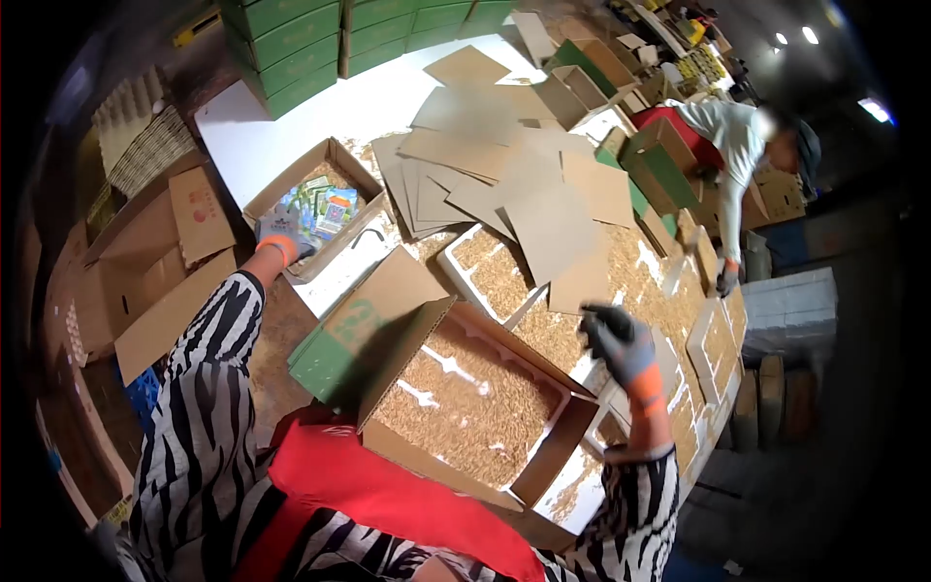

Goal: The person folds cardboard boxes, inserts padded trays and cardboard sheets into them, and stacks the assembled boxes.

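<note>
Two gloved hands are at work on two open cardboard boxes. The left hand, at ten o'clock, reaches into the card box and touches several printed cards; they overlap too much to count, and whether its fingers grip any I cannot tell. The right hand, just past three o'clock, is released: fingers loosely curled in the air, nothing visible in them. The second box, the flake box, stands at six o'clock against the wearer, flaps spread, filled with tan flakes.

More than ten flat cardboard sheets lie overlapping at twelve o'clock; an exact count is hidden. One co-worker bends over at two o'clock, a gloved hand touching a white tray.

The desk has a white top, strewn with flakes toward four o'clock. Green boxes are stacked at eleven, one large open carton sits at nine, and three lamps shine around two in the dim room.
</note>
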Available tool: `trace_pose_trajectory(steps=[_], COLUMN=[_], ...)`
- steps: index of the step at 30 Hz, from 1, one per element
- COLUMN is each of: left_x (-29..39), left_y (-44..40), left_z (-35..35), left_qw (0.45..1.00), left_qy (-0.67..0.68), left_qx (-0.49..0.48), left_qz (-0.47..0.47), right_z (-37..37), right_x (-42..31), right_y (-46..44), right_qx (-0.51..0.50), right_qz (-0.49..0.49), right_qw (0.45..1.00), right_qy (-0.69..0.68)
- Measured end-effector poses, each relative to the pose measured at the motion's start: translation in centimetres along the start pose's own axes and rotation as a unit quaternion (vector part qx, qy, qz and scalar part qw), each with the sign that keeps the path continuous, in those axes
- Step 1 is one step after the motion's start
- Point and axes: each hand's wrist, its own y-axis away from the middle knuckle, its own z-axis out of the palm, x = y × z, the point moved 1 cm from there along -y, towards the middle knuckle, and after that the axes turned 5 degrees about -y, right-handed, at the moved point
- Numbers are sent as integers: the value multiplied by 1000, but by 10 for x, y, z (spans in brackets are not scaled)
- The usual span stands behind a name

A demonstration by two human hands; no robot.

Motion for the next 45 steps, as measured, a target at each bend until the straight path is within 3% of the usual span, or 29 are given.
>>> trace_pose_trajectory(steps=[4, 5, 6, 8, 9, 14, 16, 18, 20, 22, 24, 25, 27, 29, 30, 32, 33, 34, 35, 36, 38, 41, 44, 45], left_x=[24, 34, 43, 53, 49, 41, 44, 43, 33, 26, 13, 5, 2, -2, 0, 19, 36, 55, 73, 89, 112, 130, 95, 82], left_y=[49, 51, 53, 80, 86, 75, 73, 62, 61, 65, 63, 50, 44, 75, 80, 104, 145, 191, 222, 246, 279, 280, 298, 298], left_z=[-19, 6, 32, 4, 7, 12, 8, 28, 32, 21, 15, 29, 27, -23, -33, -72, -115, -154, -160, -165, -180, -127, -158, -164], left_qw=[996, 995, 988, 991, 990, 977, 972, 960, 924, 898, 879, 830, 788, 785, 739, 608, 615, 620, 638, 643, 675, 793, 749, 755], left_qy=[13, -16, -45, 128, 135, 213, 235, 269, 365, 420, 461, 548, 605, 596, 633, 733, 707, 680, 603, 517, 152, -69, 264, 303], left_qx=[-60, -10, 38, 10, 25, 24, 25, 69, 116, 127, 120, 100, 115, 169, 225, 263, 292, 319, 370, 420, 461, 301, 330, 333], left_qz=[66, 101, 141, 23, 22, 11, -21, -29, -6, -27, 4, 2, -1, -16, 54, 153, 190, 226, 305, 378, 556, 526, 510, 477], right_z=[11, 20, 36, 51, 59, 23, 4, -15, -43, -57, -70, -69, -73, -76, -78, -89, -92, -93, -76, -52, -30, 9, 41, 51], right_x=[110, 122, 134, 156, 152, 174, 146, 133, 143, 149, 149, 145, 129, 123, 122, 137, 147, 156, 138, 89, 70, 56, 47, 50], right_y=[-146, -167, -181, -194, -189, -183, -145, -121, -101, -71, -35, -16, 30, 70, 89, 126, 144, 164, 176, 181, 194, 206, 215, 219], right_qx=[-16, -39, 5, 23, 25, 11, 69, 138, 166, 190, 208, 266, 306, 348, 371, 462, 490, 482, 507, 500, 452, 470, 434, 397], right_qz=[-122, -138, -162, -144, -127, -100, -140, -224, -126, -128, -140, -133, -138, -152, -161, -190, -242, -271, -242, -211, -264, -243, -195, -153], right_qw=[966, 939, 901, 883, 858, 876, 890, 923, 959, 973, 967, 952, 937, 912, 893, 854, 832, 765, 768, 835, 838, 836, 864, 880], right_qy=[227, 312, 403, 447, 498, 472, 428, 281, 192, 22, -38, -71, -97, -156, -199, -144, 94, 329, 309, -93, -154, -145, -163, -211])
